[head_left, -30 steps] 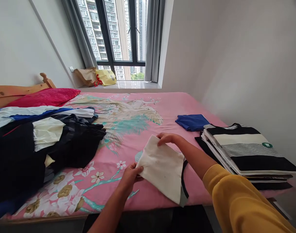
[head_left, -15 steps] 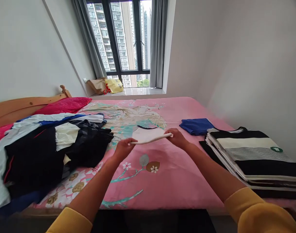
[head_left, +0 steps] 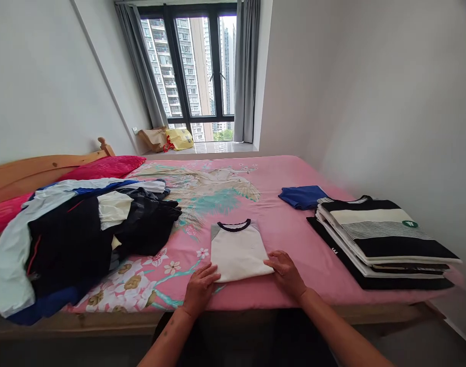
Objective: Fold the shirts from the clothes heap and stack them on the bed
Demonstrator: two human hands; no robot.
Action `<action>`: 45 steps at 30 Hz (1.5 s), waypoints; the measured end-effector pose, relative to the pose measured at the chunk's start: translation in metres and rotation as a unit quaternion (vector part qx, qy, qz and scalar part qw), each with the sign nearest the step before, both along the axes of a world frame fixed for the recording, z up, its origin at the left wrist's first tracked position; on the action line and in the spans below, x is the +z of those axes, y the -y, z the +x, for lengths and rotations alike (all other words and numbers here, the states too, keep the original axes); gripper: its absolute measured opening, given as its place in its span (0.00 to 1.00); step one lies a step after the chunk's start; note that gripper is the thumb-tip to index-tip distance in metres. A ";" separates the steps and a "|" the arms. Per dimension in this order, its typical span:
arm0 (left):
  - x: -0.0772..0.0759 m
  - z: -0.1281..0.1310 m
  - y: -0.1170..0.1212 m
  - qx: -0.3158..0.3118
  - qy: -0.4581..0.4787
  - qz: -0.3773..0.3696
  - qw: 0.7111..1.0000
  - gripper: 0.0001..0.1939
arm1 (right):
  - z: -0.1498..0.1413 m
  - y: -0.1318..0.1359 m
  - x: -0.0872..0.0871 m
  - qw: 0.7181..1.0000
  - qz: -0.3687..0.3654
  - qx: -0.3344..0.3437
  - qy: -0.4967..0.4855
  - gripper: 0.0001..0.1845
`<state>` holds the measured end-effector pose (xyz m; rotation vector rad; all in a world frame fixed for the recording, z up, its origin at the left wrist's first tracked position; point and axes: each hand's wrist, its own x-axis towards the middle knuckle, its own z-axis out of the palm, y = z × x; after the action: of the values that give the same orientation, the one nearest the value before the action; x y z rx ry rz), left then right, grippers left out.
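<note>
A folded T-shirt (head_left: 238, 255), white with a dark neckband and grey shoulders, lies flat on the bed in front of me, its neckline pointing away. My left hand (head_left: 200, 289) is closed at the shirt's near left corner, fingertips on the edge. At the near right corner, my right hand (head_left: 287, 273) has its thumb over the fabric and its other fingers bent beside it. The parts of the fingers under the hem are hidden.
On the right is a stack of folded shirts (head_left: 385, 234), a striped one on top, with a folded blue garment (head_left: 302, 196) behind it. Loose clothes (head_left: 68, 244) are heaped on the left. Beyond them are a red pillow (head_left: 106, 167) and paper bags (head_left: 154, 138) on the sill.
The T-shirt, held up by its near edge before, now lies flat on the bed. Both hands have come down and nearer to me with it. My view has shifted slightly.
</note>
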<state>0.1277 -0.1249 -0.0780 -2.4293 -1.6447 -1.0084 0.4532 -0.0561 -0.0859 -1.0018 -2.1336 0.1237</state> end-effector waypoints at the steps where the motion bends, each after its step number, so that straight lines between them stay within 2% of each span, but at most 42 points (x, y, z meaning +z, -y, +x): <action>1: -0.001 0.000 0.012 -0.010 -0.011 0.010 1.000 0.14 | 0.004 0.011 -0.002 1.000 0.013 0.016 0.003 0.20; 4: -0.006 -0.001 0.049 -0.028 -0.038 0.016 0.999 0.16 | 0.014 0.044 -0.012 0.999 0.014 0.050 0.012 0.20; 6: -0.005 -0.002 0.067 -0.029 -0.047 0.008 0.998 0.18 | 0.018 0.059 -0.013 0.999 -0.013 0.042 0.005 0.18; 8: 0.002 -0.002 0.075 -0.025 -0.043 0.002 0.999 0.18 | 0.018 0.065 -0.007 0.999 -0.037 0.016 -0.019 0.15; 10: 0.014 0.002 0.069 -0.023 -0.030 0.001 0.999 0.18 | 0.009 0.060 0.005 0.998 -0.049 -0.009 -0.043 0.14; 12: 0.028 0.011 0.054 -0.023 -0.023 0.004 0.999 0.18 | -0.009 0.050 0.020 0.997 -0.052 -0.026 -0.042 0.15; 15: 0.040 0.034 0.021 -0.009 -0.049 -0.017 0.999 0.20 | -0.045 0.034 0.034 0.996 -0.070 -0.049 0.023 0.20; 17: 0.038 0.049 0.003 0.029 -0.077 -0.061 0.995 0.22 | -0.066 0.028 0.034 0.987 -0.111 -0.062 0.093 0.24; 19: 0.030 0.058 -0.008 0.075 -0.098 -0.130 0.984 0.24 | -0.078 0.026 0.029 0.970 -0.170 -0.068 0.162 0.27; 23: 0.014 0.060 -0.014 0.117 -0.110 -0.228 0.960 0.28 | -0.082 0.025 0.021 0.939 -0.250 -0.077 0.225 0.31; 28: 0.017 0.060 -0.015 0.102 -0.114 -0.200 0.968 0.27 | -0.083 0.025 0.029 0.942 -0.235 -0.091 0.222 0.31; 32: 0.011 0.061 -0.018 0.070 -0.112 -0.202 0.970 0.29 | -0.086 0.024 0.018 0.950 -0.220 -0.050 0.215 0.31; 34: 0.005 0.059 -0.020 0.063 -0.100 -0.210 0.971 0.30 | -0.084 0.022 0.009 0.957 -0.208 -0.050 0.194 0.31; 36: 0.001 0.053 -0.019 0.078 -0.070 -0.203 0.974 0.33 | -0.077 0.018 0.003 0.970 -0.182 -0.083 0.139 0.31; 39: -0.003 0.040 -0.006 0.122 0.009 -0.169 0.978 0.38 | -0.054 0.016 -0.004 0.973 -0.171 -0.153 -0.013 0.33; 41: -0.004 0.030 0.014 0.132 0.053 -0.140 0.980 0.39 | -0.034 0.023 -0.010 0.946 -0.224 -0.188 -0.140 0.34; 43: -0.007 0.021 0.038 0.117 0.063 -0.129 0.983 0.39 | -0.013 0.039 -0.016 0.897 -0.312 -0.198 -0.242 0.32; 45: -0.010 0.016 0.059 0.089 0.042 -0.133 0.986 0.36 | 0.001 0.061 -0.021 0.861 -0.383 -0.187 -0.278 0.28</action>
<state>0.1434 -0.1834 -0.0880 -2.3625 -2.1049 -0.9295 0.4540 -0.1173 -0.1073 -1.5708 -1.3085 1.0020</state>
